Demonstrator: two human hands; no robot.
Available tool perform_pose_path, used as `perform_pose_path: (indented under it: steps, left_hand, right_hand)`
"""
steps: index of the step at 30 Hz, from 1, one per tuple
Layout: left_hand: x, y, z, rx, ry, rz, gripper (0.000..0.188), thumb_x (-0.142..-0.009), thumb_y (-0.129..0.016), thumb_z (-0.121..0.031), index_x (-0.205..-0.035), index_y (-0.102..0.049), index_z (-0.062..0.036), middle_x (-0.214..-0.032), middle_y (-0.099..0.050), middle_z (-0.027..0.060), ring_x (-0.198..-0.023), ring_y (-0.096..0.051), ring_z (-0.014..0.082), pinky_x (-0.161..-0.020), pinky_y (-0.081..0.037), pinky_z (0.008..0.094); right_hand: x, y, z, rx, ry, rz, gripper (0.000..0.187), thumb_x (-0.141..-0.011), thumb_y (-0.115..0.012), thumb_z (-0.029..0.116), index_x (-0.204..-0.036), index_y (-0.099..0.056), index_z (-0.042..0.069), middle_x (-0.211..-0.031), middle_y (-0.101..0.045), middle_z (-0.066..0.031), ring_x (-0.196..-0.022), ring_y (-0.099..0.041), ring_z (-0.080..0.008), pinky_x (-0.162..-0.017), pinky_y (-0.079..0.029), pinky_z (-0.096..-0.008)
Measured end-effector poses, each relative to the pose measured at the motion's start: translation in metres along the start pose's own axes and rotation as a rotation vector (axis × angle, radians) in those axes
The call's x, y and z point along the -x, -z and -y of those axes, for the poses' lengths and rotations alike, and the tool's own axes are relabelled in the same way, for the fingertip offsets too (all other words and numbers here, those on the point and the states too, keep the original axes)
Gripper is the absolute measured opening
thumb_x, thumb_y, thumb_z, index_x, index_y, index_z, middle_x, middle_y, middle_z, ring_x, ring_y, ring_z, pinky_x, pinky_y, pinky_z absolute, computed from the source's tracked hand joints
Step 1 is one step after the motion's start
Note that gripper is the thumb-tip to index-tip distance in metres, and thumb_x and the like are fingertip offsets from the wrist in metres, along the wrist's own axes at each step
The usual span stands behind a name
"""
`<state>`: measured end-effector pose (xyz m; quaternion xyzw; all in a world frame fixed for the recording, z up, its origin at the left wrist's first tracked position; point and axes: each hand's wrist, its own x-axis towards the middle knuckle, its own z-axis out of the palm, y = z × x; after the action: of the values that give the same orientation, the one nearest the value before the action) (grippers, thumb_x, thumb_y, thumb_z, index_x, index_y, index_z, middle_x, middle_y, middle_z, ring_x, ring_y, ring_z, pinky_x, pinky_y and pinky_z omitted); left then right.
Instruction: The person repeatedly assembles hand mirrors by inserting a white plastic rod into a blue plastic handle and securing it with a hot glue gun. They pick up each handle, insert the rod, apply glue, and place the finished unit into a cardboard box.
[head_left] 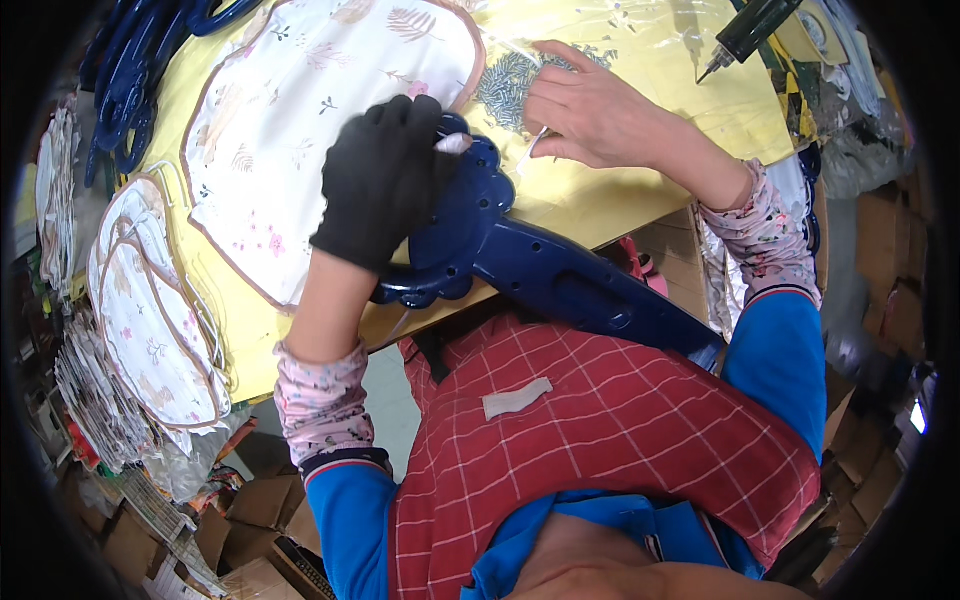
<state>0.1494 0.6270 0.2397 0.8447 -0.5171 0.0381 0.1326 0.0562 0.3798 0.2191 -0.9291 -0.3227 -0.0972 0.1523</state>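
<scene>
My left hand (385,185), in a black glove with a bare thumb tip, is closed on a dark blue plastic frame part (468,205). This part has a scalloped, flower-like end with small holes and a long arm slanting down toward my lap. My bare right hand (600,115) has curled fingers closed on a thin white cord (531,152), beside a pile of small silvery screws (505,92). Its fingertips and part of the cord are hidden. Beyond my left hand lies a white floral fabric panel (285,140) with brown edging.
A dark power screwdriver (755,30) points down at the far right. More floral panels (155,310) are stacked on the table's left edge, with blue plastic parts (125,90) at the far left. Yellow sheeting (640,205) covers the table. Cardboard boxes (265,500) stand around the floor.
</scene>
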Motion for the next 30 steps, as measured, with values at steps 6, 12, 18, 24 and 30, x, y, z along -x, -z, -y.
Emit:
perform_pose_path:
  steps: [6, 12, 18, 24, 30]
  left_hand:
    - [0.031, 0.019, -0.018, -0.081, 0.134, 0.042, 0.024, -0.088, -0.064, -0.033, -0.084, -0.057, -0.0103, -0.067, -0.058, 0.0126, -0.064, -0.061, 0.0336, -0.056, -0.045, 0.0436]
    - [0.043, 0.034, -0.028, -0.056, 0.109, -0.088, 0.036, -0.098, -0.051, -0.038, -0.074, -0.054, -0.011, -0.061, -0.049, 0.0112, -0.057, -0.054, 0.0318, -0.052, -0.039, 0.0421]
    - [0.039, 0.036, -0.035, -0.061, 0.108, -0.087, 0.038, -0.101, -0.046, -0.038, -0.076, -0.056, -0.011, -0.06, -0.051, 0.0108, -0.056, -0.055, 0.032, -0.053, -0.041, 0.0424]
    - [0.043, -0.001, -0.009, -0.021, 0.245, 0.075, 0.037, -0.103, -0.04, -0.035, -0.081, -0.061, -0.014, -0.06, -0.06, 0.0092, -0.058, -0.061, 0.0328, -0.056, -0.047, 0.0429]
    - [0.016, -0.021, 0.002, -0.04, 0.028, -0.018, 0.027, -0.1, -0.047, -0.032, -0.086, -0.063, -0.0145, -0.066, -0.063, 0.01, -0.063, -0.064, 0.0318, -0.061, -0.048, 0.0431]
  right_hand:
    - [-0.008, 0.005, 0.026, -0.243, 0.036, -0.116, 0.037, -0.083, -0.073, 0.038, -0.069, -0.055, 0.01, -0.056, -0.051, -0.0026, -0.057, -0.054, -0.0227, -0.063, -0.043, -0.0329]
    - [-0.023, 0.001, 0.033, -0.268, 0.03, -0.227, 0.03, -0.083, -0.074, 0.034, -0.069, -0.064, 0.01, -0.059, -0.056, -0.0031, -0.06, -0.057, -0.0214, -0.063, -0.042, -0.0327]
    - [-0.019, -0.006, 0.032, -0.225, 0.048, -0.253, 0.03, -0.084, -0.073, 0.032, -0.068, -0.061, 0.01, -0.061, -0.057, -0.0033, -0.062, -0.058, -0.0218, -0.066, -0.042, -0.0331]
    - [-0.024, -0.031, 0.065, 0.113, -0.089, -0.222, 0.028, -0.082, -0.071, 0.03, -0.066, -0.059, 0.01, -0.063, -0.056, -0.0022, -0.065, -0.057, -0.0228, -0.069, -0.044, -0.0323]
    - [-0.026, -0.024, 0.018, 0.015, 0.085, -0.125, 0.019, -0.084, -0.069, 0.026, -0.077, -0.067, 0.008, -0.079, -0.064, -0.0051, -0.088, -0.061, -0.0219, -0.084, -0.052, -0.035]
